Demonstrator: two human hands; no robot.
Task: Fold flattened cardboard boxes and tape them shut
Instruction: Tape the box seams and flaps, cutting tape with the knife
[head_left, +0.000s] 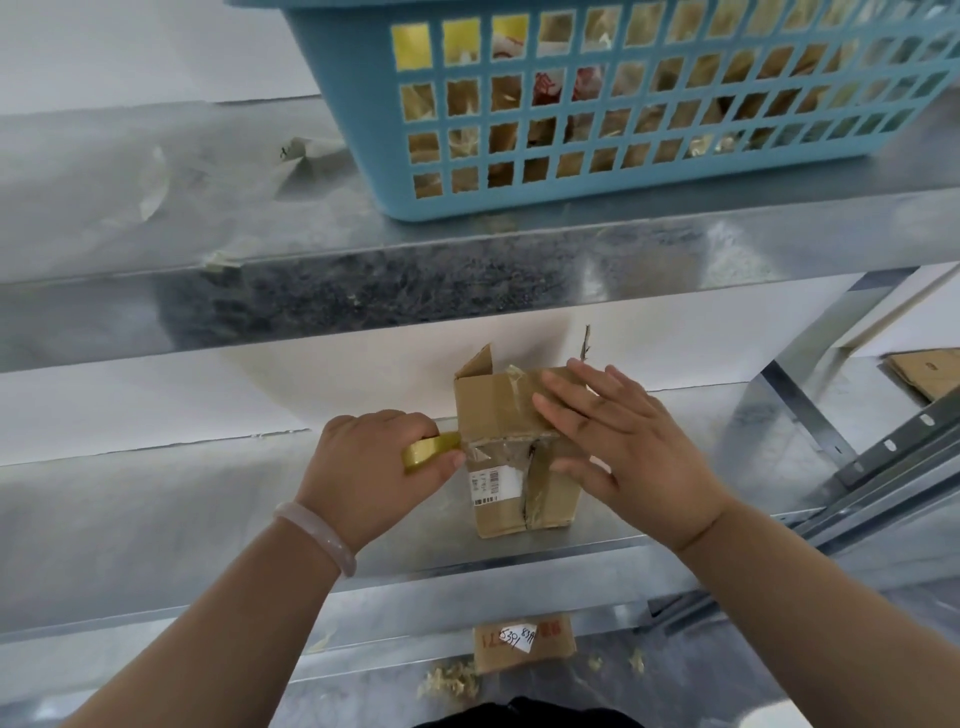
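Cardboard box upright, worn, taped, one flap raised.

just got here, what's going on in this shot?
A person is taping a small cardboard box on a metal shelf. The left hand holds a tape roll against the box's left side; the right hand lies flat on its top. One flap at the far left stands up. A blue basket sits one level higher.
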